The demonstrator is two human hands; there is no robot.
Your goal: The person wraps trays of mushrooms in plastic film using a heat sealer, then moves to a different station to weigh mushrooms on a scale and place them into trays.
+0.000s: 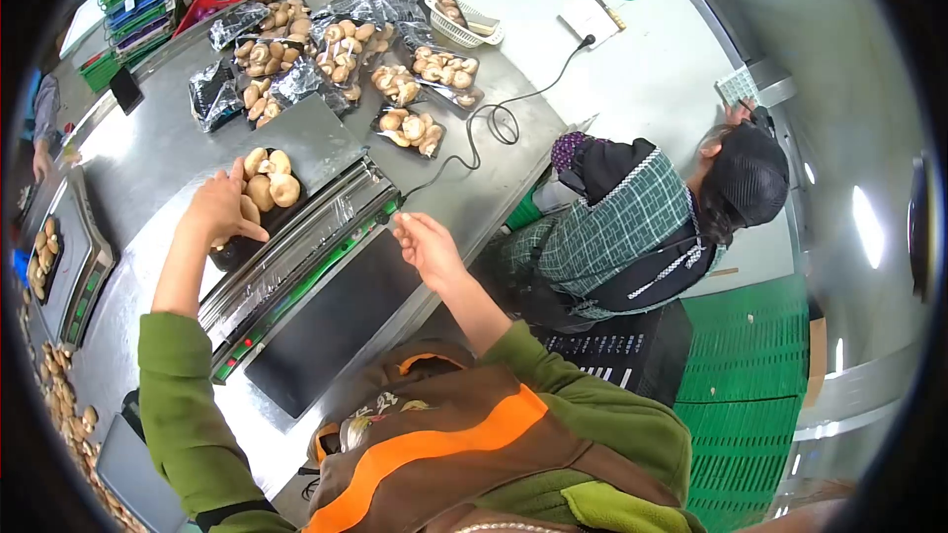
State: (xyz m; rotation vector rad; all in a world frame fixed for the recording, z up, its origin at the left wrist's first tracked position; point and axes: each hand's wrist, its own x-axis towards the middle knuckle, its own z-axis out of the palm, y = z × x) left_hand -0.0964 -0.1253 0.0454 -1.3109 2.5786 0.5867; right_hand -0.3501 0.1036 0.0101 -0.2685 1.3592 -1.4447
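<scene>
My left hand [215, 211] spans the near end of a black tray of mushrooms [272, 181], thumb on one side and fingers on the other. This tray sits on the film-wrapping machine [296, 247], just behind its roll of clear film [321, 222]. Above the right end of the machine's green strip is my right hand [429, 249]. Its fingertips are pinched together, and whatever lies between them is too small to make out. A dark flat plate [331, 321] forms the machine's near side.
Several wrapped mushroom packs [341, 49] and a white basket [462, 22] occupy the back of the steel table. A black cable [474, 128] loops across it. At left stands another wrapping machine [84, 257]. A co-worker [632, 217] is close on the right, beside green crates [746, 336].
</scene>
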